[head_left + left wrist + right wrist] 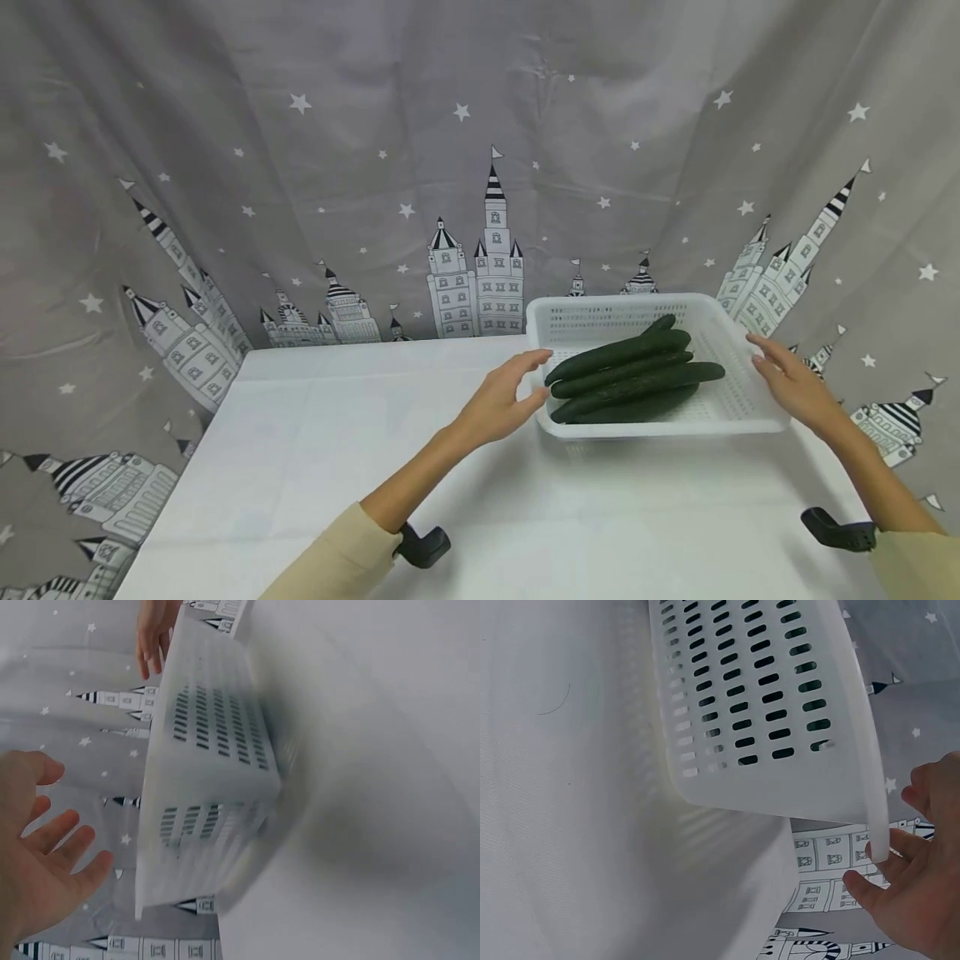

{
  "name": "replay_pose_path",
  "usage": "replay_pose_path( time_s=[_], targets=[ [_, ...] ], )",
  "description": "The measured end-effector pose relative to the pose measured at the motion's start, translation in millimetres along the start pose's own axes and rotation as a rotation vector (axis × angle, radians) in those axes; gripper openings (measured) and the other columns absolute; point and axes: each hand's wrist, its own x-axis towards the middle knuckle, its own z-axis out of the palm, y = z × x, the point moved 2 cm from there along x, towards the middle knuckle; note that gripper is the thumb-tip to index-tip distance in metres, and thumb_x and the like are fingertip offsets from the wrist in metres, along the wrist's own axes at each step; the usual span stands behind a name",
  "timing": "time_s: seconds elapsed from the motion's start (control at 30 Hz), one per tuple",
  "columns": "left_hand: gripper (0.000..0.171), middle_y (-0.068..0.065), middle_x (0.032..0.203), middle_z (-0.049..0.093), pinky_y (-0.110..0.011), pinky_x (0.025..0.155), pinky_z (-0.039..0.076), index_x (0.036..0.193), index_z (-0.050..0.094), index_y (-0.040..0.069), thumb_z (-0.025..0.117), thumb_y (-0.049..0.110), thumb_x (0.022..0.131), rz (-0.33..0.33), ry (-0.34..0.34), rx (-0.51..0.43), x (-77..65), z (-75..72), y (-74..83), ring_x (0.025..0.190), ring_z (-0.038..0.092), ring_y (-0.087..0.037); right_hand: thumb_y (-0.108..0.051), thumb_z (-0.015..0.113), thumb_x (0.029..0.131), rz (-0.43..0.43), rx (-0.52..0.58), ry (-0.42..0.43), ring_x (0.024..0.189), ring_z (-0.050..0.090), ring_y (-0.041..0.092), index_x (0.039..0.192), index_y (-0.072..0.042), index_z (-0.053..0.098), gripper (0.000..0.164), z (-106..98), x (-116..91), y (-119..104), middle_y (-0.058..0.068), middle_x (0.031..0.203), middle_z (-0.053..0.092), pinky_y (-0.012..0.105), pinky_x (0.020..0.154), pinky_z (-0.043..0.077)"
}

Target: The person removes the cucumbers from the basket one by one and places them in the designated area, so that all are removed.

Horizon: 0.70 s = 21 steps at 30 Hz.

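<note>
A white plastic basket (600,428) with slotted walls stands on the table and holds several long dark green cucumbers (637,367), lying side by side. My left hand (498,400) is at the basket's left end, fingers spread and loosely bent. A gap separates that hand (49,855) from the basket wall (217,742) in the left wrist view. At the opposite end is my right hand (798,387), its thumb and fingers apart. In the right wrist view the right fingertips (862,889) are close by the rim's corner; whether they touch it I cannot tell.
White covering lies over the table (337,450). Behind it hangs a grey curtain (337,167) printed with castles and stars. The basket is near the table's back right edge. Each wrist wears a black strap mount (423,547).
</note>
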Motion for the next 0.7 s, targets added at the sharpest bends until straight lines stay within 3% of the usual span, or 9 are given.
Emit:
replay_pose_path(
  time_s=[0.17, 0.23, 0.4, 0.57, 0.7],
  targets=[
    [0.05, -0.009, 0.142, 0.055, -0.039, 0.104, 0.043, 0.147, 0.046, 0.008, 0.061, 0.015, 0.1, 0.025, -0.03, -0.089, 17.2, 23.2, 5.9, 0.13, 0.051, -0.021, -0.029, 0.021, 0.11, 0.047, 0.059, -0.02, 0.123, 0.033, 0.068, 0.156, 0.004, 0.011, 0.058, 3, 2, 8, 0.046, 0.147, 0.02, 0.077, 0.089, 0.035],
    [0.049, -0.009, 0.14, 0.056, -0.039, 0.104, 0.044, 0.146, 0.047, 0.007, 0.061, 0.014, 0.1, 0.034, -0.033, -0.103, 23.6, 30.6, 8.1, 0.129, 0.052, -0.021, -0.029, 0.02, 0.11, 0.052, 0.093, -0.035, 0.126, 0.029, 0.068, 0.156, 0.005, 0.01, 0.058, 4, 4, 11, 0.045, 0.149, 0.016, 0.078, 0.091, 0.032],
    [0.047, -0.007, 0.139, 0.058, -0.036, 0.102, 0.045, 0.145, 0.049, 0.009, 0.061, 0.016, 0.1, 0.037, -0.051, -0.107, 40.1, 45.8, 12.9, 0.128, 0.054, -0.02, -0.027, 0.019, 0.11, 0.077, 0.168, -0.069, 0.13, 0.02, 0.068, 0.155, 0.005, 0.009, 0.057, 7, 7, 17, 0.041, 0.154, 0.005, 0.079, 0.094, 0.026],
    [0.047, -0.005, 0.138, 0.059, -0.033, 0.102, 0.045, 0.146, 0.049, 0.011, 0.06, 0.018, 0.101, 0.021, -0.045, -0.099, 56.8, 56.5, 15.2, 0.128, 0.054, -0.018, -0.026, 0.018, 0.11, 0.071, 0.197, -0.068, 0.129, 0.027, 0.066, 0.155, 0.005, 0.01, 0.056, 10, 7, 24, 0.04, 0.155, 0.007, 0.075, 0.095, 0.033],
    [0.047, -0.004, 0.139, 0.058, -0.033, 0.103, 0.044, 0.146, 0.05, 0.013, 0.06, 0.02, 0.101, 0.004, -0.054, -0.092, 71.4, 64.1, 15.6, 0.128, 0.053, -0.018, -0.024, 0.018, 0.11, 0.045, 0.192, -0.057, 0.125, 0.038, 0.061, 0.156, 0.003, 0.012, 0.054, 10, 9, 29, 0.04, 0.154, 0.014, 0.043, 0.085, 0.052]
  ],
)
